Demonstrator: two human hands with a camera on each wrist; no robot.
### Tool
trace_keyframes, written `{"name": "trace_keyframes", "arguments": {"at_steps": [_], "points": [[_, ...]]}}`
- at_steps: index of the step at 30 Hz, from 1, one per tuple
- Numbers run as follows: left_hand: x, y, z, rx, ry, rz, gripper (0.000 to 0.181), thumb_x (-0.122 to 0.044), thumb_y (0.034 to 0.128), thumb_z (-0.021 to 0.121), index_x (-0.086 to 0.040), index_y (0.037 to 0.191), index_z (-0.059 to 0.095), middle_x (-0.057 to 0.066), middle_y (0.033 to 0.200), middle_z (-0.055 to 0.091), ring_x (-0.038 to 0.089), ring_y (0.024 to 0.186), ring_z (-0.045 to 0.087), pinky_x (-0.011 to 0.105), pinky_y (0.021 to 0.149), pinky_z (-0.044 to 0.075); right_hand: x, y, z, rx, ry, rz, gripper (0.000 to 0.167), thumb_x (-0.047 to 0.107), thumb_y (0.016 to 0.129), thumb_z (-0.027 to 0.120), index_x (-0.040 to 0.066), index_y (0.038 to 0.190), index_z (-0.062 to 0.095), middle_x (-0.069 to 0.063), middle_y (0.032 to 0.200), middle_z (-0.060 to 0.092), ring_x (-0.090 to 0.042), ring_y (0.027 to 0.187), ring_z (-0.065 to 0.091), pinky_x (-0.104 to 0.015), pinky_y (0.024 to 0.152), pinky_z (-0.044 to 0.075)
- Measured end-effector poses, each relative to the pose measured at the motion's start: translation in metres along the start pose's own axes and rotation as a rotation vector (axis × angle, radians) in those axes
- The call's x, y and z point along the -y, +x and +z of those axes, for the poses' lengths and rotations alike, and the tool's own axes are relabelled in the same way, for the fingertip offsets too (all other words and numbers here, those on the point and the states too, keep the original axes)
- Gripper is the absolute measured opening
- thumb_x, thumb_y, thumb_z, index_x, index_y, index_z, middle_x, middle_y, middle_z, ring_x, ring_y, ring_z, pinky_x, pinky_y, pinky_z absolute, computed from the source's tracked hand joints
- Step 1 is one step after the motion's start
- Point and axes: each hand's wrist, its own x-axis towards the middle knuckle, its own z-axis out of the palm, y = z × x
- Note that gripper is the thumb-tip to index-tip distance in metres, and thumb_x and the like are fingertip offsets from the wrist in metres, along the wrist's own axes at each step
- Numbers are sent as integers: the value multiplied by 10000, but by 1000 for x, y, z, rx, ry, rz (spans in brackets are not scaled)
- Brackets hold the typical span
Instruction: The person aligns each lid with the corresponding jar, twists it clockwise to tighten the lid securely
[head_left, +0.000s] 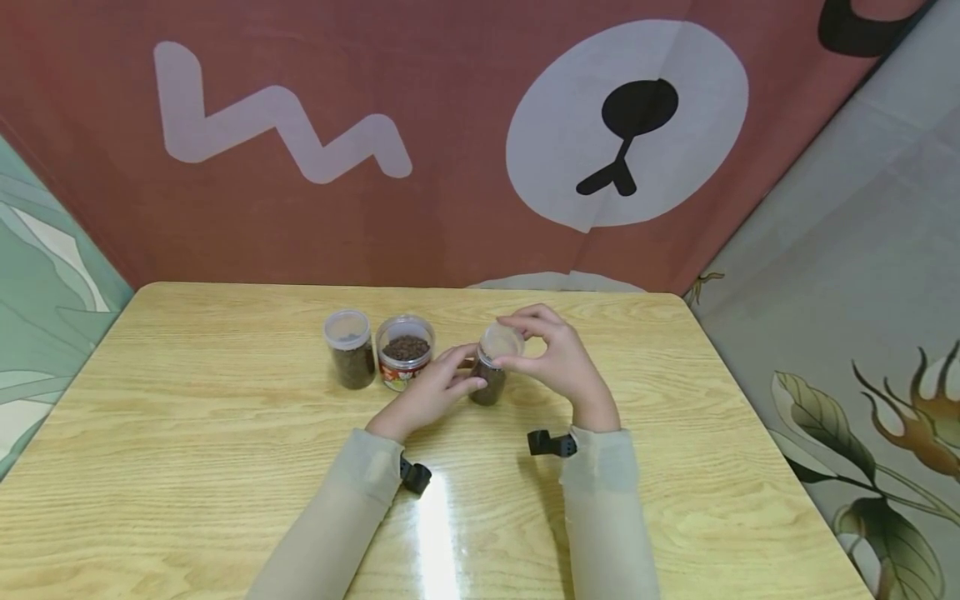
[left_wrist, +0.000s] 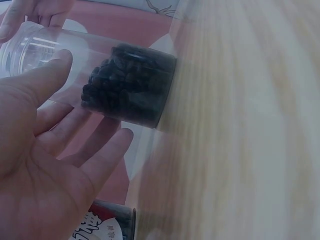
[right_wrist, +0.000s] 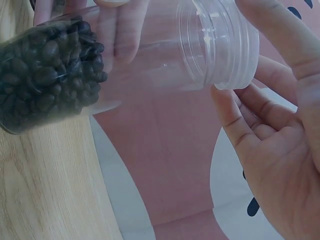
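A clear plastic jar with dark, bean-like pieces in its lower part stands on the wooden table. My left hand holds it around the side, thumb in front and fingers behind, as the left wrist view shows. On the jar's mouth sits a translucent lid. My right hand pinches this lid by its rim between thumb and fingers. The dark pieces fill roughly half of the jar in the right wrist view.
Left of my hands stand a lidded clear jar with dark contents and a wider jar with brown bits and a colourful label. The wooden table ends at a printed reddish cloth behind.
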Motion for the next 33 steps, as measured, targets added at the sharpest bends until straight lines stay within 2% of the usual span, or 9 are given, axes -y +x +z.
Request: {"name": "trace_keyframes", "arguments": {"at_steps": [6, 18, 28, 33], "points": [[0, -1, 0, -2, 2, 5, 591, -239, 1036, 613, -116, 1562, 373, 139, 1538, 421, 320, 1385, 468, 444, 1110, 443, 3, 0, 2, 13, -20, -11, 528, 115, 768, 907, 23, 1250, 712, -87, 1192, 622, -235, 1009, 587, -422, 878, 519], [2, 1, 0, 5, 11, -24, 580, -260, 1043, 597, -143, 1564, 373, 110, 1537, 415, 313, 1357, 507, 408, 1085, 471, 2, 0, 4, 38, -34, 14, 532, 138, 780, 903, 24, 1261, 707, -83, 1199, 608, -234, 1004, 581, -428, 891, 516], [2, 1, 1, 2, 28, -5, 579, -258, 1044, 595, -144, 1566, 374, 109, 1546, 411, 293, 1366, 497, 403, 1090, 465, 3, 1, 4, 59, -45, 7, 517, 127, 784, 899, 18, 1252, 708, -89, 1186, 606, -244, 1003, 585, -429, 886, 519], [3, 1, 0, 1, 42, 10, 575, -244, 1044, 592, -136, 1566, 375, 113, 1515, 437, 287, 1358, 503, 398, 1088, 467, 3, 2, 5, 79, -47, 5, 502, 127, 796, 891, 12, 1249, 707, -99, 1188, 600, -260, 1019, 586, -473, 910, 520]]}}
